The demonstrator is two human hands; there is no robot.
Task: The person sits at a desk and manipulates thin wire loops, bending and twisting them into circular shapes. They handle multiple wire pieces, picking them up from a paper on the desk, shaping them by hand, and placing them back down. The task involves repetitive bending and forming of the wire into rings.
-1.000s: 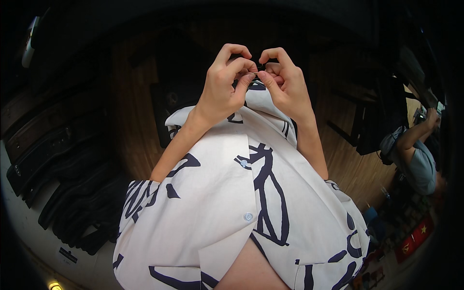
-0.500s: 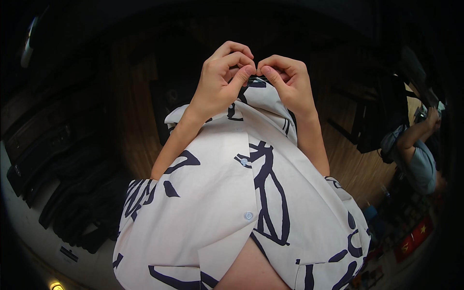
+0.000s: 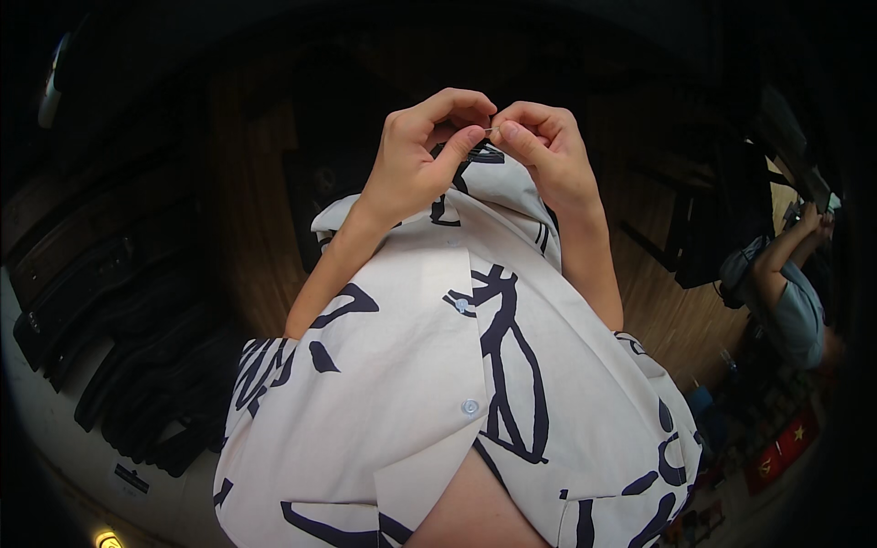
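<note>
Close together, both my hands are raised over the lower hem of my shirt. A thin pale strand, too fine to name surely, spans the small gap between their fingertips. The thumb of my left hand presses at one end of it, its other fingers curled above. My right hand pinches the other end between thumb and forefinger. Just under the fingertips lies the white shirt with black line drawings. Faint thin lines cross its dark patch there; I cannot make out what they are.
Several black, rounded cases line the left side. Wooden floor shows on both sides of me. At the right, another person in a blue-grey top has arms raised near dark furniture. A red flag is behind.
My left hand's fingers have come down and closer to the right hand, bending over the strand. My right fingertips have shifted slightly right. The other person's hands have moved a little.
</note>
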